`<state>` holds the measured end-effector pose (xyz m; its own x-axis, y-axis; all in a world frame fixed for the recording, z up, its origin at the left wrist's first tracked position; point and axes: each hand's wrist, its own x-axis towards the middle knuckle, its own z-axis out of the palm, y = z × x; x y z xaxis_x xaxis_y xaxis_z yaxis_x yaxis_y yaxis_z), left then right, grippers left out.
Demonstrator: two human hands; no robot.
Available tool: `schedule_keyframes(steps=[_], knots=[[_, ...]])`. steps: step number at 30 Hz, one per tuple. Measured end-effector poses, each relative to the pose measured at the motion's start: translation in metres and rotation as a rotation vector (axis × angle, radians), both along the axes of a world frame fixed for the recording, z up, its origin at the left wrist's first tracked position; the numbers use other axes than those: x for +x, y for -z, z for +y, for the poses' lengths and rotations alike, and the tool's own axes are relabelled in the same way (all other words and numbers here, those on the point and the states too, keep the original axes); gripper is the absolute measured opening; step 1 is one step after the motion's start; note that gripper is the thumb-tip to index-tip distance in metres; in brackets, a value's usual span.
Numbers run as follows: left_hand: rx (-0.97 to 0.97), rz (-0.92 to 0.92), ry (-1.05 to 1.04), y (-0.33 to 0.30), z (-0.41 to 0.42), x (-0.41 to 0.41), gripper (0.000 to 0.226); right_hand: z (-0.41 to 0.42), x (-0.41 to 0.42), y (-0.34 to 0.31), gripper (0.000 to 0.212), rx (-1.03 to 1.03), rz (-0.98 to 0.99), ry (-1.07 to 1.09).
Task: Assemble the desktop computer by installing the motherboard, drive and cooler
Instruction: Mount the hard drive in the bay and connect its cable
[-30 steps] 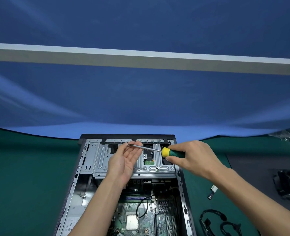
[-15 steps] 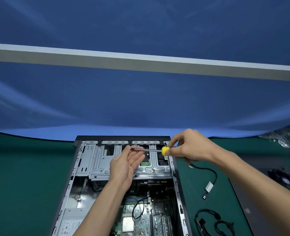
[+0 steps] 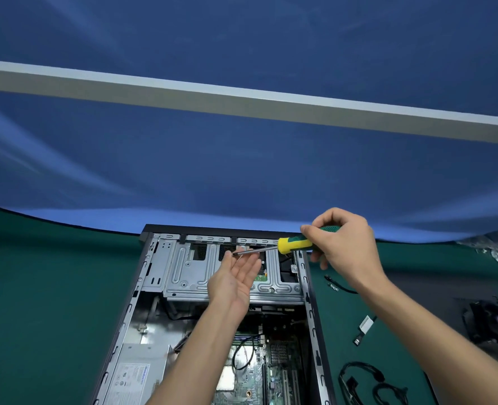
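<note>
The step in hand appeared to be fastening at the drive cage (image 3: 201,276), the pressed sheet-metal bracket with ribbed channels and slots at the far end of the open computer case (image 3: 309,311). The right hand (image 3: 344,247) gripped the screwdriver (image 3: 293,244) by its yellow-and-green handle, fingers curled round it, the slim steel shaft lying nearly level and pointing left. The left hand (image 3: 234,280) lay palm up with fingers straight and relaxed, its fingertips just touching the shaft near the tip; whether a screw sat on the tip could not be told.

The drive showed only as a strip of green circuit board through a cage opening beside the left hand. The motherboard (image 3: 259,372), green with a pale square socket and a finned grey heatsink, sat in the case floor at the near end. The cooler (image 3: 493,325), dark and blurred, rested on the worktop (image 3: 37,302) well apart to the right, not yet fitted.

Judgement: the next move called for bringing the tip down square onto a cage screw hole, with the left hand steadying the shaft. Loose black cables (image 3: 361,378) lay on the green matte surface to the right of the case, and a boxy grey power supply (image 3: 138,372) occupied the near left corner
</note>
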<state>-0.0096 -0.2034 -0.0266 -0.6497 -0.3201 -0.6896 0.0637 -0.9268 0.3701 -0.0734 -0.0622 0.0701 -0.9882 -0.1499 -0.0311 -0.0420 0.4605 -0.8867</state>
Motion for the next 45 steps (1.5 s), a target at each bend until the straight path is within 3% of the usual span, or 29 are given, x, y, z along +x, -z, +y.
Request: schedule_keyframes(steps=[5,10,12,16,21,26,35,45], knots=[[0.105,0.098,0.031,0.004,-0.001,0.004,0.017,0.009,-0.004,-0.001,0.018,0.053,-0.013,-0.015],[0.13,0.116,0.121,0.012,-0.002,0.01,0.035,0.015,-0.003,0.002,0.019,0.067,-0.021,-0.014],[0.096,0.053,0.183,0.019,-0.002,0.018,0.04,0.016,-0.005,0.003,0.018,0.092,-0.008,-0.018],[0.0,-0.124,0.151,0.035,-0.002,0.038,0.021,0.016,-0.012,0.003,0.018,0.101,0.021,-0.006],[-0.134,-0.315,0.19,0.061,0.0,0.05,0.016,0.014,-0.019,0.011,0.018,0.135,0.03,-0.013],[-0.146,-0.166,0.358,0.073,0.004,0.038,0.029,0.011,-0.021,0.019,0.016,0.178,0.026,-0.026],[0.094,0.078,0.399,0.092,0.018,0.017,0.013,0.006,-0.032,0.022,0.014,0.301,0.069,-0.082],[-0.001,0.068,0.414,0.099,0.015,0.014,0.009,-0.008,-0.041,0.029,0.013,0.363,0.078,-0.121]])
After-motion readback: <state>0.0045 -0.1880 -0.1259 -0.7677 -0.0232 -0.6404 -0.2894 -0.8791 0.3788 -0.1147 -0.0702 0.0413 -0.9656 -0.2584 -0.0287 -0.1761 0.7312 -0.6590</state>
